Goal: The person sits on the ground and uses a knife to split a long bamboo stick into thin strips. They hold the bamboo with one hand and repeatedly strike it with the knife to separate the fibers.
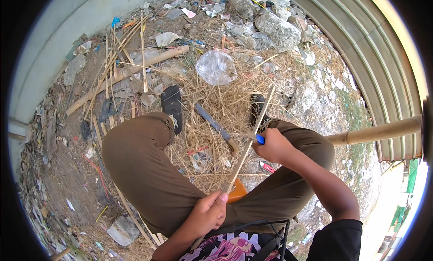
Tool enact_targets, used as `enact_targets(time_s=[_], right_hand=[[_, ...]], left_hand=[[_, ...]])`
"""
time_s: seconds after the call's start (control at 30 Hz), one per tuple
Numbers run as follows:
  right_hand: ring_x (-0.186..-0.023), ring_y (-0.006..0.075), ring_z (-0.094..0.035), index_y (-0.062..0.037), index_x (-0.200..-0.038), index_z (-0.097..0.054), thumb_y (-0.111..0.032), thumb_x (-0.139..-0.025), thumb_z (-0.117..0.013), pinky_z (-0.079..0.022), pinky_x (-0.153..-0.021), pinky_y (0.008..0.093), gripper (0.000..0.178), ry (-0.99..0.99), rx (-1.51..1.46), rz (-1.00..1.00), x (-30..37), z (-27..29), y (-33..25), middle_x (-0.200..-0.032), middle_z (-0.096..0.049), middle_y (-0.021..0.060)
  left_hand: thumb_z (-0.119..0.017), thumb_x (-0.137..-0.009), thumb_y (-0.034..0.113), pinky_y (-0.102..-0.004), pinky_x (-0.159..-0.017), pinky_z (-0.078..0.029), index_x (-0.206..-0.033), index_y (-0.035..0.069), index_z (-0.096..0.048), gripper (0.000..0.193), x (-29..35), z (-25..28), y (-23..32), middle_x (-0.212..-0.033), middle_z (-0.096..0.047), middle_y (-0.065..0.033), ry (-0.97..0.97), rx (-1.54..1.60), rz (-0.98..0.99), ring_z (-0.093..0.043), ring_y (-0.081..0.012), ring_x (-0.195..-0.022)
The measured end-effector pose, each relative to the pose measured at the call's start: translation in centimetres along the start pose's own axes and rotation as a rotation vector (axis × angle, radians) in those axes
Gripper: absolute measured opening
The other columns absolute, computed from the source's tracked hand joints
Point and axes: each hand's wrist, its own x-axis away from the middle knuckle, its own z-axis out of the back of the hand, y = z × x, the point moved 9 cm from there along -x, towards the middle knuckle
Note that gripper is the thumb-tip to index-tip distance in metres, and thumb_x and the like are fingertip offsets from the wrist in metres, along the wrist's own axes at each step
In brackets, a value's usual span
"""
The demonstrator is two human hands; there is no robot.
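Note:
I sit with my knees apart in brown trousers. My left hand (208, 212) grips the near end of a thin bamboo strip (251, 137) that slants up and away between my knees. My right hand (273, 146) is closed on a small knife with a blue handle (260, 139), its blade against the strip about midway along. A large chopping knife with a wooden handle (216, 127) lies on the pile of dry shavings (212, 103) between my feet. An orange object (237, 191) shows under the strip near my left hand.
A thick bamboo pole (126, 71) and several thin split strips (110, 67) lie at the upper left. A clear plastic bag (216, 67), rocks (275, 29) and litter lie ahead. Corrugated metal sheeting (374, 58) curves along the right, with another bamboo pole (374, 132) there.

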Motion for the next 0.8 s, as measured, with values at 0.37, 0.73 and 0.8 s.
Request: enact_targets(time_s=[0.37,0.73,0.8], right_hand=[[-0.074,0.0403,-0.069,0.0019,-0.080,-0.071,-0.028,-0.084,-0.065,-0.054,-0.069,0.0481,0.031,0.084,0.052,-0.028,-0.9,2.9,-0.2,-0.077,-0.069,0.0257],[-0.067,0.0392,-0.066,-0.0049,-0.069,-0.070,-0.023,-0.068,-0.070,-0.055,-0.066,0.0471,0.018,0.052,0.195,0.242,6.0,-1.9,-3.4,-0.067,-0.065,0.0187],[-0.067,0.0396,-0.065,-0.0039,-0.069,-0.069,-0.022,-0.068,-0.070,-0.054,-0.065,0.0467,0.018,0.070,0.191,0.224,5.6,-2.2,-3.4,-0.066,-0.064,0.0191]], left_hand=[[-0.045,-0.108,0.037,-0.0201,-0.044,-0.029,-0.093,0.007,-0.047,0.033,0.1,-0.2,0.3,-0.065,-0.038,0.0054,-0.011,0.033,0.012,-0.032,-0.0023,-0.051],[-0.047,-0.107,0.036,-0.0222,-0.043,-0.034,-0.090,0.006,-0.049,0.035,0.3,-0.3,1.3,-0.060,-0.043,0.0049,-0.027,-0.102,-0.106,-0.039,-0.0027,-0.048],[-0.047,-0.107,0.036,-0.0222,-0.044,-0.035,-0.091,0.005,-0.050,0.035,0.1,-0.2,1.5,-0.060,-0.043,0.0047,-0.014,-0.110,-0.119,-0.039,-0.0028,-0.048]])
